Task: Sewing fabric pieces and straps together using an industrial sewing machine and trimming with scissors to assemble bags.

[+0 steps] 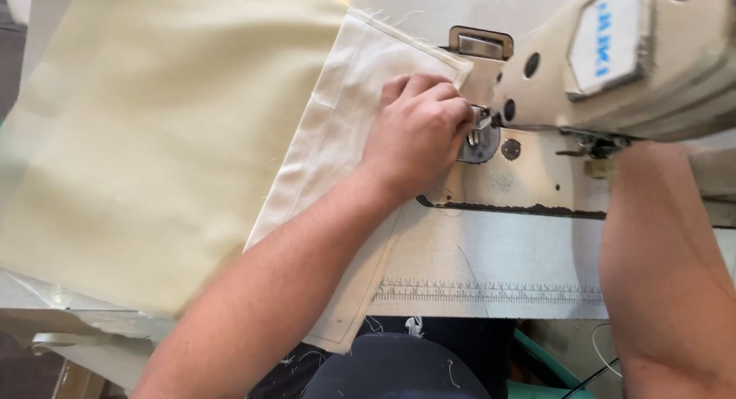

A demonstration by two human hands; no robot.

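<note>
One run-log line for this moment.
left hand: curled on cream fabric by presser foot | right hand: hidden behind sewing machine

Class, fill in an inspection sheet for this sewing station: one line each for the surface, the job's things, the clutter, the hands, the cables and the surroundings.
Surface: pale machine table with a printed ruler strip along its front edge.
Job's things: cream fabric piece lying flat, its corner at the presser foot of the sewing machine; a larger yellowish cloth lies to its left.
Clutter: loose thread ends at the table's front edge.
Hands: left hand curled, knuckles up, pressing the fabric beside the presser foot; right hand hidden behind the machine, only the forearm shows.
Cables: a thin dark cable below the table.
Surroundings: dark clothing at the lap; a teal part beneath.
</note>
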